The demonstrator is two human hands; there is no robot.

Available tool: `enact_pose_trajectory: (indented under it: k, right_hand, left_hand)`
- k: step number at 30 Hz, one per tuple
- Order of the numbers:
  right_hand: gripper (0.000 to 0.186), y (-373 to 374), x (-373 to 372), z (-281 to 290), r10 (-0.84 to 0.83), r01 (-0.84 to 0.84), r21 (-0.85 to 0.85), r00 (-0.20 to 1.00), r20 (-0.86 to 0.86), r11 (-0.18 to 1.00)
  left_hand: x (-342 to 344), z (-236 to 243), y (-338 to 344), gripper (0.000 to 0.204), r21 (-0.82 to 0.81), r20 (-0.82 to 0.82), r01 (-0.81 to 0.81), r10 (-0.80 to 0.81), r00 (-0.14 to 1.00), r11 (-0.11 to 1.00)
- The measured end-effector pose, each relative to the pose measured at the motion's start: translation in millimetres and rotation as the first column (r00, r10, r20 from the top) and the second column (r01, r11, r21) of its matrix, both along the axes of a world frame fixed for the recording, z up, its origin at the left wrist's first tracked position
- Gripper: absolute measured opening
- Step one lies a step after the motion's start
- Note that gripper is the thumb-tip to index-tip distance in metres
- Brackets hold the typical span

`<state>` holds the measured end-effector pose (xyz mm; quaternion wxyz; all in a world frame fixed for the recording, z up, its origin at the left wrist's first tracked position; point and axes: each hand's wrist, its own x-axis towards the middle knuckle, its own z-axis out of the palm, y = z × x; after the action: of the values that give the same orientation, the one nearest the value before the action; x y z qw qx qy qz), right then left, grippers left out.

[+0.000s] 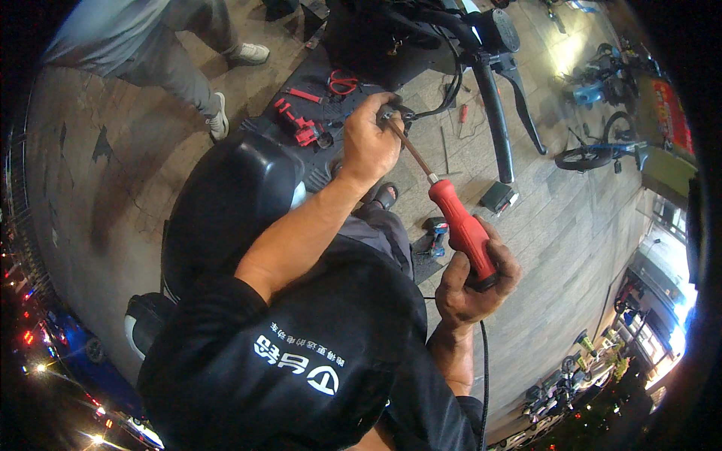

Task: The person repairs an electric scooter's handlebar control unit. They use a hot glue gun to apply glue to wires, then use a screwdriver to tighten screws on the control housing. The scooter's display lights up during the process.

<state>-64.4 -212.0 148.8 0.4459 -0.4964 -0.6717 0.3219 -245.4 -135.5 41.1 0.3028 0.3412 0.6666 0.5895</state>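
Observation:
My right hand (479,286) is closed round the red handle of a screwdriver (460,225). Its long shaft slants up and left to my left hand (367,149). There my left fingers pinch a small dark part (396,113) with a black cable (438,110) running from it toward the handlebar. The screwdriver's tip meets this part, though the exact contact is hidden by my fingers. Just to the right is a scooter's handlebar grip (493,124) with a black brake lever (524,105).
On the scooter's footboard lie a red tool (298,124) and red-handled pliers or scissors (344,82). Its black seat (226,188) is at left. On the paving are a cordless drill (435,234), a small dark box (498,197) and another red-handled tool (463,113). A person's legs (188,71) stand upper left.

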Motion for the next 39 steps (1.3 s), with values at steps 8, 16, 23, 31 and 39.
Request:
enact_pose_trajectory:
  k: [8,16,23,31,39]
  right_hand:
    - [0.043,7,20,9,0.0,-0.034,0.072,0.907,0.421,0.997]
    - [0.047,23,9,17,0.065,-0.15,0.186,0.915,0.397,0.971]
    - [0.046,27,6,17,0.156,-0.174,0.06,0.96,0.234,0.983]
    - [0.038,40,9,28,0.197,-0.213,0.051,0.956,0.217,0.976]
    - [0.041,32,-6,57,0.216,-0.272,0.031,0.823,0.525,0.962]
  left_hand:
    - [-3,-3,3,0.024,-0.03,-0.062,0.002,-0.004,0.998,1.0]
    - [-7,7,2,0.022,-0.047,0.057,0.033,-0.03,0.998,0.998]
    - [-7,-11,2,0.02,0.042,-0.072,-0.008,0.011,0.997,0.999]
    - [-7,-8,0,0.02,0.041,-0.124,0.035,-0.029,0.992,0.999]
    - [-4,-20,2,0.021,0.03,-0.109,0.026,-0.023,0.994,0.999]
